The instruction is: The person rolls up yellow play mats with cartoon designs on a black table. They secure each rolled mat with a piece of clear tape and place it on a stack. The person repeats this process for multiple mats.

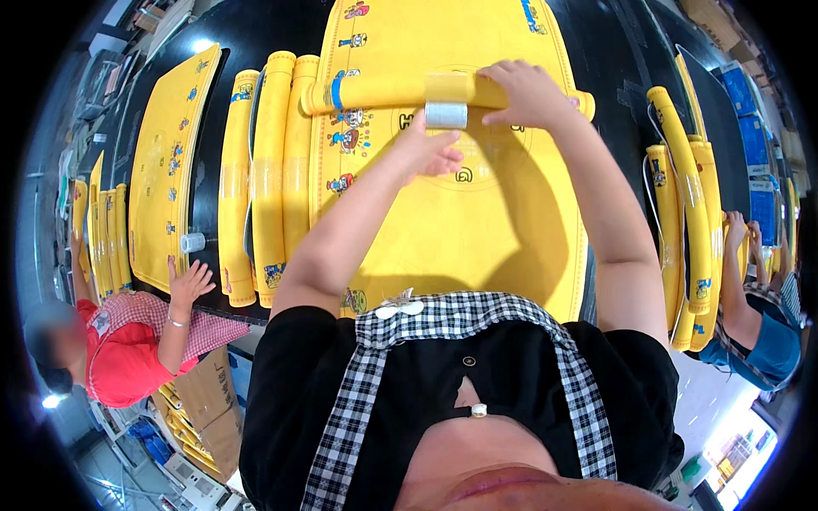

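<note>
In front of me, a rolled yellow mat point(379, 88) lies crosswise on flat yellow mats point(409, 264) printed with small cartoon figures. A strip of clear tape runs over the rolled mat to a tape roll point(446, 116) on its near side. The thumb of my left hand point(426, 152) is at the tape roll's left end, with the fingers curled just below it, in a loose hold. My right hand point(532, 95) straddles the rolled mat right of the tape, fingers over its far side and thumb on the near side.
Taped mat rolls point(273, 170) stand close together on the left, and more rolls point(694, 204) are on the right. Beyond the left rolls lie a flat mat stack point(175, 162) and another tape roll point(193, 243). Co-workers point(128, 341) are at both sides of the black table point(609, 60).
</note>
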`<state>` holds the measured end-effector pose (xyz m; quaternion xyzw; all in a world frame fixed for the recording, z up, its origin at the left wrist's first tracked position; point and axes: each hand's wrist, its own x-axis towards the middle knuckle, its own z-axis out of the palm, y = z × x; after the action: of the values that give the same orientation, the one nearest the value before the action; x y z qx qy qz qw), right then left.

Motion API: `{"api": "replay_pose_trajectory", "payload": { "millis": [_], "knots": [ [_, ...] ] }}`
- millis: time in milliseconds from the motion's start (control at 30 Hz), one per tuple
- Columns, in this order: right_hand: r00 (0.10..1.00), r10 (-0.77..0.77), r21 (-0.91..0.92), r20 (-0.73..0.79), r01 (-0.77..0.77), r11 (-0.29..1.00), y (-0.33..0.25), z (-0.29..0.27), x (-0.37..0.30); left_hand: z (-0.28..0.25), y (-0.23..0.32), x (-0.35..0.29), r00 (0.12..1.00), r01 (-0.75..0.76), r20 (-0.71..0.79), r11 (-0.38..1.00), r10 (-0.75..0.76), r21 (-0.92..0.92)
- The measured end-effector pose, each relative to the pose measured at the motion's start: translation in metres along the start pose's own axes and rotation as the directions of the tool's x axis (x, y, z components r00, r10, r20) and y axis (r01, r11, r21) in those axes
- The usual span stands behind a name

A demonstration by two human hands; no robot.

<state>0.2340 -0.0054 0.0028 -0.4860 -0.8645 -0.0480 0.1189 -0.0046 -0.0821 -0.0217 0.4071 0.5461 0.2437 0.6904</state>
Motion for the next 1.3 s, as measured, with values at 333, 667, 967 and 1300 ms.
{"api": "replay_pose_trajectory", "payload": {
  "millis": [333, 667, 967, 1300],
  "knots": [
    [0.944, 0.089, 0.097, 0.319, -0.126, 0.987, -0.09, -0.014, -0.058, -0.034, -0.064, -0.041, 0.999, -0.04, 0.021, 0.995, 0.042, -0.09],
    [0.957, 0.176, 0.113, 0.229, -0.206, 0.972, -0.054, -0.046, -0.088, -0.009, -0.056, -0.086, 0.974, 0.09, 0.189, 0.981, -0.123, 0.175],
    [0.9, 0.337, 0.137, 0.275, -0.383, 0.913, -0.058, -0.016, -0.041, 0.0, -0.018, -0.006, 0.992, -0.034, 0.12, 0.997, 0.025, 0.076],
    [0.95, 0.251, 0.337, 0.186, -0.301, 0.892, -0.082, -0.039, -0.114, 0.008, -0.072, -0.106, 0.961, 0.096, 0.239, 0.976, -0.142, 0.195]
  ]
}}
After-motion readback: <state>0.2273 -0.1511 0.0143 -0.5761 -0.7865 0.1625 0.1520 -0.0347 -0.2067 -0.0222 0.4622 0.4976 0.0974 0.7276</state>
